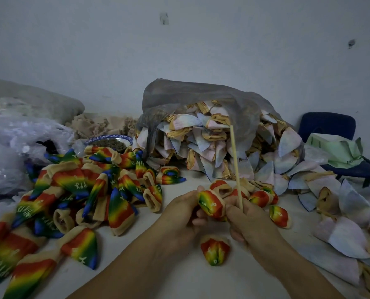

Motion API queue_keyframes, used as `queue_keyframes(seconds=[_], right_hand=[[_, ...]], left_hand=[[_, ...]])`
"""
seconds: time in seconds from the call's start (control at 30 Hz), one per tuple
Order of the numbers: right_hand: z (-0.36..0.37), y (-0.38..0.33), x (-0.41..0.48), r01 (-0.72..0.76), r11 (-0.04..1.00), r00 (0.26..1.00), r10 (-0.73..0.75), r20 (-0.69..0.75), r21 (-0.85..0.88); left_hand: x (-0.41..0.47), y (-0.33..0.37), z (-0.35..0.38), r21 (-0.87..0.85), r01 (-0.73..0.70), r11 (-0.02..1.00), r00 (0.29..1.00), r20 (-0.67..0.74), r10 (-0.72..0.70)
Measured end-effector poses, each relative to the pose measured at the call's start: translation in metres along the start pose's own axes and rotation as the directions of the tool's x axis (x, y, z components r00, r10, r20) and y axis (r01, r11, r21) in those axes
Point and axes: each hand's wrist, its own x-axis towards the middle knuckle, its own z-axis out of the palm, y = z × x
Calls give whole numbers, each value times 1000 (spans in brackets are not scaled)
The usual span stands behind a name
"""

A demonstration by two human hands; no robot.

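My left hand (180,214) grips a small rainbow-coloured fabric piece (211,205) with a tan cuff, held above the white table (179,277). My right hand (247,221) pinches the same piece from the right and also holds a thin wooden stick (235,167) that stands nearly upright, its lower end hidden in my fingers. Another folded rainbow piece (215,251) lies on the table just below my hands.
A pile of rainbow pieces (76,197) spreads to the left. A grey plastic bag (201,104) spills pale inside-out pieces (233,152) behind and to the right. Further off are a patterned bowl (109,141), clear plastic bags (11,152) and a blue chair (330,130).
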Motion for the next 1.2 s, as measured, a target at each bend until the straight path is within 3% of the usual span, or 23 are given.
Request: queue_keyframes(seconds=[0.07, 0.17, 0.33, 0.4, 0.5, 0.6, 0.73, 0.87, 0.97, 1.07, 1.13, 1.2], right_hand=[[-2, -2, 0, 4, 999, 1000, -4, -5, -54], [-3, -3, 0, 19, 999, 1000, -19, -3, -49], [-3, 1, 3, -2, 997, 999, -2, -54, -82], [-8, 4, 7, 15, 980, 986, -47, -158, -199], [-20, 7, 10, 60, 860, 926, -237, -293, -506], [-26, 9, 13, 74, 797, 871, -344, -351, -599], [-21, 14, 12, 172, 704, 848, -462, -260, -689], [-11, 21, 11, 245, 597, 893, -446, -62, -764], [-12, 24, 12, 215, 581, 918, -394, -40, -785], [-17, 25, 12, 207, 625, 907, -410, -92, -753], [-20, 27, 13, 212, 642, 893, -434, -121, -737], [-20, 28, 15, 199, 661, 892, -427, -146, -723]], left_hand=[[-1, 1, -1, -76, 76, 994, 995, 72, -71], [-2, -1, -2, -8, 104, 995, 985, 139, -102], [6, -6, -7, 201, -71, 977, 997, -23, 77], [8, -4, -12, 240, -99, 966, 987, -100, 127], [9, 0, -17, 219, -128, 967, 973, -163, 166], [10, -3, -17, 441, -153, 884, 948, -186, 257], [11, -12, -16, 641, -187, 744, 938, -110, 330], [14, -19, -15, 751, -219, 623, 921, -52, 386], [20, -12, -13, 852, -307, 424, 867, 66, 495], [39, 21, -7, 925, -377, 47, 735, 268, 623], [60, 57, 1, 913, -313, -261, 606, 404, 686], [80, 92, 10, 887, -156, -435, 565, 441, 697]])
